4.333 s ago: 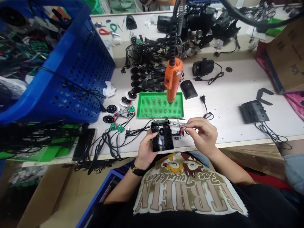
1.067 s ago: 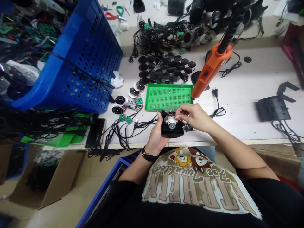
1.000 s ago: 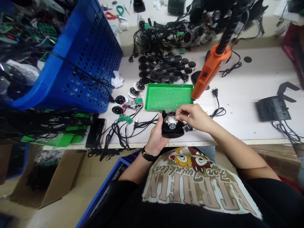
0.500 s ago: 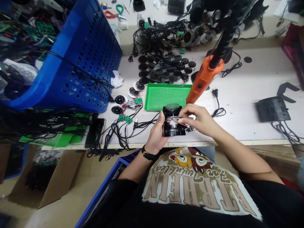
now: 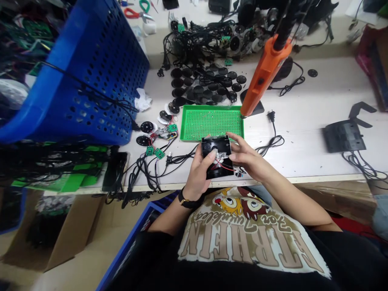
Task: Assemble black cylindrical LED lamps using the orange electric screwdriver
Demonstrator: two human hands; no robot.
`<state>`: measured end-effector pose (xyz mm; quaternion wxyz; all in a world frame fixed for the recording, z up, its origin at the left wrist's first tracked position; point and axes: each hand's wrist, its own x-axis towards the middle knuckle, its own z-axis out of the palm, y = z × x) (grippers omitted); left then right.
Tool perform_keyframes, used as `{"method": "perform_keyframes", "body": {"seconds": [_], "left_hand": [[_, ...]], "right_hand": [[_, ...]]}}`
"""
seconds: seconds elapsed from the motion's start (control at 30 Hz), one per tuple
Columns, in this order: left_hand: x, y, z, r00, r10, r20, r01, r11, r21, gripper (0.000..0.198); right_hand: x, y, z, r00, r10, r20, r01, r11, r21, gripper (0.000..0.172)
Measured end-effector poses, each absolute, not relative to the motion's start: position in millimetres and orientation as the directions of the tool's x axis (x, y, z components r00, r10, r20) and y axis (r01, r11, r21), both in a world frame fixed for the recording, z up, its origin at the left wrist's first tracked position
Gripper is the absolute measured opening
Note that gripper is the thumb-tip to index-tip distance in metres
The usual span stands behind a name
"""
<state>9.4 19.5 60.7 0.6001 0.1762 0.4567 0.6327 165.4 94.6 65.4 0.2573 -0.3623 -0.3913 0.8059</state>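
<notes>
We wore a black short-sleeved cloth T-shirt (image 5: 163, 256), bearing a pale, brown-blotched printed panel (image 5: 251, 234) with tan block capitals (image 5: 241, 244), dark script lettering (image 5: 271, 223), a yellow cartoon animal head (image 5: 226, 203) and a brown cartoon animal head (image 5: 254, 208). A black-strapped, gold-trimmed wristwatch (image 5: 186, 201) circled our left wrist (image 5: 192, 193).

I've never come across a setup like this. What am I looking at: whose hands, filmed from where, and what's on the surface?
No robot here: these are a person's two bare hands. Every picture comes from one camera worn on the head, looking forward and down, so the shirt shows below. The left hand holds a black plastic housing with red wires; the right hand holds its right edge. On the white worktable lies a green perforated tray, with an orange electric screwdriver hanging at its right end. Black discs lie behind the tray, and green circuit boards to its left, near a blue perforated basket.
</notes>
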Motion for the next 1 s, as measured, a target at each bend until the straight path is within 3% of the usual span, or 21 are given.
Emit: {"method": "perform_keyframes", "body": {"seconds": [0.17,0.4,0.87,1.0], "left_hand": [[10,19,59,-0.246,0.926,-0.285,-0.536,0.115,0.836,0.060],[11,17,53,-0.247,0.933,-0.260,-0.479,0.116,0.870,0.073],[24,11,58,-0.331,0.904,-0.271,-0.515,0.067,0.855,0.071],[19,21,65,-0.371,0.868,-0.329,-0.597,0.049,0.801,0.056]], "right_hand": [[171,99,77,-0.645,0.617,-0.451,-0.121,-0.665,-0.737,0.057],[164,93,74,-0.703,0.659,-0.267,-0.088,-0.453,-0.887,0.061],[169,96,68,-0.770,0.611,-0.182,-0.049,-0.340,-0.939,0.068],[192,99,74,-0.722,0.679,-0.136,0.068,-0.127,-0.990,0.056]]}}
